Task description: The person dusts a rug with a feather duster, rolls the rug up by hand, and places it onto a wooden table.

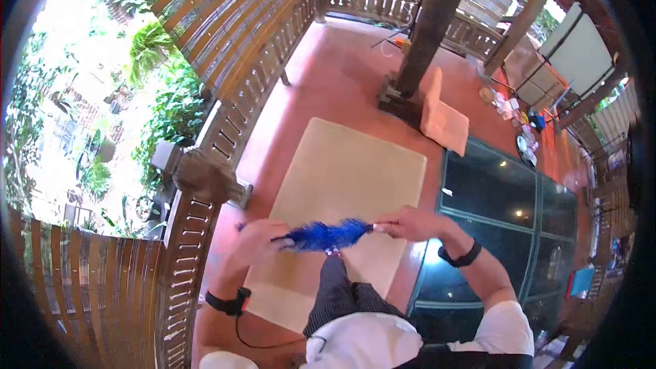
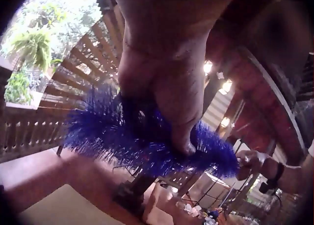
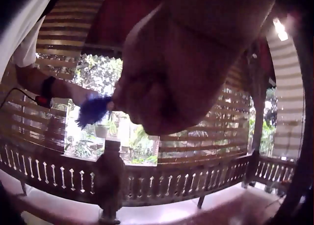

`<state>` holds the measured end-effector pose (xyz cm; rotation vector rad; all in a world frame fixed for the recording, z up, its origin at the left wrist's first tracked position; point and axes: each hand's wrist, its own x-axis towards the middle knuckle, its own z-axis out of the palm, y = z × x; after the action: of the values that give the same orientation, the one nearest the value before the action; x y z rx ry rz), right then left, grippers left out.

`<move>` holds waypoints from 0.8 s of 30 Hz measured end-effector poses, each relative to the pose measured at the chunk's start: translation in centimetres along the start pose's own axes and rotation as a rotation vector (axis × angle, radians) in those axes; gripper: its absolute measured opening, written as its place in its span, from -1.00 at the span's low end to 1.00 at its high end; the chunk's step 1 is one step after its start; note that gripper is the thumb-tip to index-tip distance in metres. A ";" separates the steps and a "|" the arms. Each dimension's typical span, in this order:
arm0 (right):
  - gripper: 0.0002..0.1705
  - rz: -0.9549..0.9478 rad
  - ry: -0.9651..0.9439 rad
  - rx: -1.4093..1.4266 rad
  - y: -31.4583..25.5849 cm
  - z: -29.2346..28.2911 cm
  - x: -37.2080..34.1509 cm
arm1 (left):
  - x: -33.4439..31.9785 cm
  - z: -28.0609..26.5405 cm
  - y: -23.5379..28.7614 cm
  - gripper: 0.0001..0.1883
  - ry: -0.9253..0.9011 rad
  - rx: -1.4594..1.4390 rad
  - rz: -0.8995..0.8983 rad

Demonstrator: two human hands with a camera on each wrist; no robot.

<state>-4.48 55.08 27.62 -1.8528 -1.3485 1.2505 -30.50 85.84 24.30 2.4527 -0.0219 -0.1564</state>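
Observation:
A fluffy blue duster is held level in front of the body, over the pale mat. Around its bristles at the left end curls my left hand; in the left wrist view the thumb presses into the blue bristles. My right hand grips the duster's handle at the other end, just past where the bristles stop. Seen from the right wrist, the right hand hides most of the handle, and only a tuft of the duster shows.
Underfoot lies a beige mat on a red floor. Dark glass panels are at the right, with an orange floor chair by a wooden post. A wooden railing runs along the left. Assorted items lie farther back.

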 end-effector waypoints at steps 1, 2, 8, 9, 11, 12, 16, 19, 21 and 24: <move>-0.57 -0.028 -0.052 -0.008 -1.0 -0.3 -1.0 | 0.0 -0.8 1.3 -0.79 0.019 0.011 0.039; -0.56 -0.032 -0.103 0.013 -2.0 -1.0 -1.6 | 0.3 -2.3 2.7 -0.80 0.042 0.031 0.081; -0.54 -0.169 -0.203 -0.073 -5.8 -2.6 -3.9 | 1.7 -7.7 6.7 -0.78 0.055 0.101 0.142; -0.54 -0.156 -0.145 -0.114 -5.7 -3.1 -3.8 | 2.2 -8.3 6.8 -0.75 0.047 0.096 0.104; -0.54 -0.112 -0.053 -0.201 -6.4 -4.1 -3.9 | 2.8 -9.4 7.3 -0.66 0.062 0.103 0.080; -0.54 -0.079 -0.022 -0.250 -7.1 -4.7 -4.0 | 3.2 -9.8 7.9 -0.60 0.089 0.111 0.093; -0.57 -0.061 0.088 -0.406 -8.4 -5.4 -3.3 | 5.8 -10.4 12.6 -0.38 0.319 0.316 0.357; -0.60 -0.033 0.084 -0.232 -9.7 -6.0 -2.4 | 8.7 -8.5 14.1 -0.32 0.335 0.263 0.464; -0.60 -0.055 0.056 -0.242 -10.1 -6.7 -2.3 | 10.5 -6.8 12.7 -0.44 0.262 0.281 0.451; -0.59 -0.046 0.005 -0.228 -10.7 -8.0 -3.1 | 12.6 -6.9 11.9 -0.76 0.166 0.219 0.510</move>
<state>-2.27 56.94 40.97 -1.9615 -1.5776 1.1068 -16.92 80.27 35.75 2.5784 -0.6135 0.2874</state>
